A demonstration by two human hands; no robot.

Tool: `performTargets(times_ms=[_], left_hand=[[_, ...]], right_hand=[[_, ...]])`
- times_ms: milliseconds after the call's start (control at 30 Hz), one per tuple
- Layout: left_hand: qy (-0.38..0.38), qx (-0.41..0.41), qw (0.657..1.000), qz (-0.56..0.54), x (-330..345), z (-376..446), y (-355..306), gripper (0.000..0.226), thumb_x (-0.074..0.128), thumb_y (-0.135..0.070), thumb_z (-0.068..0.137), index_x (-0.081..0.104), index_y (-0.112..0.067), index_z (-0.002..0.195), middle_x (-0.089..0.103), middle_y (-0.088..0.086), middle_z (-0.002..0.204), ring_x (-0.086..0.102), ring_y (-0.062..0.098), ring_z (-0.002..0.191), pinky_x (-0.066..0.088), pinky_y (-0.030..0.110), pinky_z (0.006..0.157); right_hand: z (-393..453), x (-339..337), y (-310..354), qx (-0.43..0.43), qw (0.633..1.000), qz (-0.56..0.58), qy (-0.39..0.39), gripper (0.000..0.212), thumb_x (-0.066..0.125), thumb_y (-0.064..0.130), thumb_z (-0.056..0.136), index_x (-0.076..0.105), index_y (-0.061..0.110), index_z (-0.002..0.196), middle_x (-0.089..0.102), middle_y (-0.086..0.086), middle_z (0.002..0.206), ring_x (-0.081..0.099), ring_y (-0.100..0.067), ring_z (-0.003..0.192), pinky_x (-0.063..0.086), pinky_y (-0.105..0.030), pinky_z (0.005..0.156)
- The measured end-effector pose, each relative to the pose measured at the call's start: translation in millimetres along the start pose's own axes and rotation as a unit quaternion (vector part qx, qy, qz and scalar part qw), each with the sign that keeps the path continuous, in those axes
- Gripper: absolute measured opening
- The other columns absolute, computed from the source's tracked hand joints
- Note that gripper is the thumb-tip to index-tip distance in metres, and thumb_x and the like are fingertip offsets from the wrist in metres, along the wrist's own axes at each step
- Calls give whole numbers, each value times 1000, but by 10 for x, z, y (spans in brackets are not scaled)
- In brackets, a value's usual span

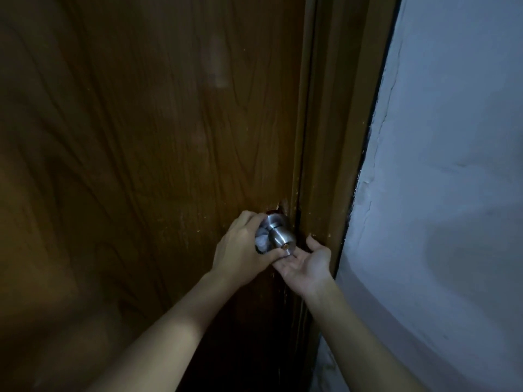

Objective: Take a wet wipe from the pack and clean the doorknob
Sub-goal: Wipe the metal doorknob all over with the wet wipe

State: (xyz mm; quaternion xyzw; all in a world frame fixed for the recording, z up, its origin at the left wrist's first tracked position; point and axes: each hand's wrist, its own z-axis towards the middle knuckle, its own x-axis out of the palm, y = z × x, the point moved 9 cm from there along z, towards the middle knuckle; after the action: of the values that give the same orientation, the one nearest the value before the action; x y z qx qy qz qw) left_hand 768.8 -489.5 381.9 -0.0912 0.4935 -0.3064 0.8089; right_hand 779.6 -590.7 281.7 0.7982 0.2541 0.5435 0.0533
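A round brushed-metal doorknob (280,238) sticks out of a dark brown wooden door (147,142) near its right edge. My left hand (240,250) is curled around the knob's left side and holds a crumpled white wet wipe (261,241) against the knob's neck. Just below and to the right of the knob, my right hand (307,263) lies palm up with its fingers relaxed and holds nothing. Its fingertips sit under the knob's face. The wipe pack is not in view.
The door frame (334,137) runs down just right of the knob. A pale, rough plastered wall (447,165) fills the right side. The light is dim.
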Motion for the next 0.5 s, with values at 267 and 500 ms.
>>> performTargets(times_ms=[267, 500], left_hand=[[-46, -49, 989, -132, -12, -332, 336, 62, 76, -17, 70, 47, -21, 124, 45, -11, 118, 50, -3, 97, 46, 9, 72], [-39, 38, 998, -20, 237, -611, 144, 55, 54, -10, 78, 40, -20, 130, 45, -4, 133, 39, 0, 121, 39, 18, 96]], right_hand=[[0, 65, -82, 21, 1000, 20, 5, 66, 39, 41, 92, 37, -15, 126, 41, -36, 135, 39, -47, 127, 28, -53, 111], [-34, 162, -112, 64, 997, 2, 32, 74, 33, 48, 91, 29, -12, 134, 35, -38, 138, 36, -49, 127, 25, -54, 112]])
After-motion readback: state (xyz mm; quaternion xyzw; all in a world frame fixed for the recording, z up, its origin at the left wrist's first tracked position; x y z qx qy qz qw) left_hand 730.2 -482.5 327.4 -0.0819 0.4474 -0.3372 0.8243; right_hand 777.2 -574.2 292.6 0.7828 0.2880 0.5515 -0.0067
